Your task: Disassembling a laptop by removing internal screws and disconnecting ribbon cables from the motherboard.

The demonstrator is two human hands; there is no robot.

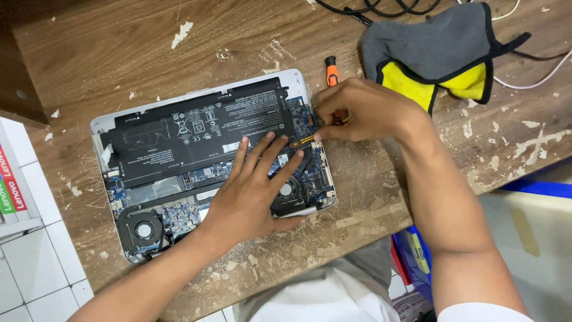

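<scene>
Black, the flat rectangular battery pack with white label patches fills the opened silver laptop base just beyond the left hand, whose spread fingers press flat on the circuit board. Beside its fingertips, the right hand pinches an orange-handled screwdriver. A grey-and-yellow cloth lies past the right hand on worn wood.

A repair workshop: scarred wooden bench, opened laptop showing its boards, orange screwdriver, loose cables.

I see the opened laptop lying flat, black battery exposed; the orange-handled screwdriver angles down at its right edge.
</scene>
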